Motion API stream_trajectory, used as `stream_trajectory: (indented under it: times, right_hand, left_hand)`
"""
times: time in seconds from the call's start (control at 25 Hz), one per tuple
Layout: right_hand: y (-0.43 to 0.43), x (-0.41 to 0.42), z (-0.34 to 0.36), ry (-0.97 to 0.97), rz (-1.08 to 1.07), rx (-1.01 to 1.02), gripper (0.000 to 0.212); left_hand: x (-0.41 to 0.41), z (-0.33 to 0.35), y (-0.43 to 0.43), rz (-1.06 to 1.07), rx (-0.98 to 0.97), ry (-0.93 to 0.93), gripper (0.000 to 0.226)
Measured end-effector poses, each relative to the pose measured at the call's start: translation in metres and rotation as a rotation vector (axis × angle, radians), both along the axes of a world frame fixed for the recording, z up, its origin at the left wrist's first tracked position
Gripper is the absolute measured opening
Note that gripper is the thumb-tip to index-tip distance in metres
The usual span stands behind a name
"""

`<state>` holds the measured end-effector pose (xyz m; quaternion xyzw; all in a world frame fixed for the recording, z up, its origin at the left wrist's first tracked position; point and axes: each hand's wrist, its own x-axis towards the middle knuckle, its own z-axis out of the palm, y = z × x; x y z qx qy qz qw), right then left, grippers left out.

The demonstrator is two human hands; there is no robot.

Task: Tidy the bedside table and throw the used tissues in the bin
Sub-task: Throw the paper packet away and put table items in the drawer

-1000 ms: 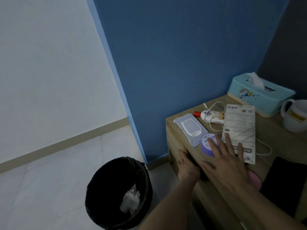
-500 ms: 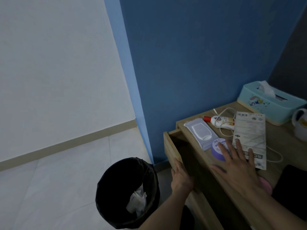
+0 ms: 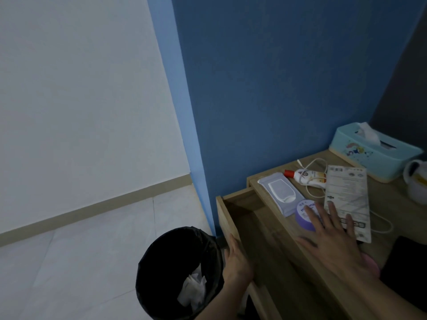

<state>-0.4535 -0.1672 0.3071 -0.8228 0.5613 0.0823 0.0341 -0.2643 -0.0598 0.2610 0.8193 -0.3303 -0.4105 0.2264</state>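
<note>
The wooden bedside table point(image 3: 390, 211) stands against the blue wall, and its drawer point(image 3: 227, 213) is pulled far out to the left. My left hand point(image 3: 236, 262) grips the drawer's front panel. My right hand point(image 3: 332, 239) lies flat on the tabletop with fingers spread, touching a purple round tin point(image 3: 304, 215) and a white printed packet point(image 3: 346, 199). A wet-wipes pack point(image 3: 280, 192), a small white bottle with a red cap point(image 3: 305, 176) and a white cable point(image 3: 312, 167) lie behind them. Crumpled white tissues point(image 3: 193, 294) sit inside the black bin point(image 3: 161, 262) on the floor.
A teal tissue box point(image 3: 374, 153) and a white mug point(image 3: 416, 181) stand at the table's back right. A pink object point(image 3: 372, 265) shows under my right wrist, next to a dark cloth point(image 3: 406, 269). The bin stands close to the open drawer front.
My left hand has pulled the drawer from nearly shut to far open, towards the bin. My right hand has stayed flat on the tabletop.
</note>
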Motion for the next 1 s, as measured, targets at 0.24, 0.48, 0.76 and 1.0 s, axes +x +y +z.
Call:
stream_trajectory:
  times: [0.24, 0.48, 0.76, 1.0]
  right_hand:
    - [-0.004, 0.0, 0.026, -0.161, 0.032, -0.064, 0.071]
    - [-0.038, -0.04, 0.062, -0.664, -0.29, -0.209, 0.051]
    - [-0.067, -0.069, 0.044, -0.852, -0.552, 0.176, 0.023]
    - [-0.066, -0.065, 0.048, -0.946, -0.514, 0.144, 0.008]
  left_hand:
    - [-0.012, 0.056, -0.017, 0.077, -0.209, -0.29, 0.08]
    - [-0.085, 0.131, -0.103, -0.261, -0.523, -0.217, 0.05]
    - [-0.132, 0.11, -0.162, -0.388, -0.232, -0.068, 0.053]
    - [-0.138, 0.106, -0.167, -0.312, -0.322, 0.023, 0.042]
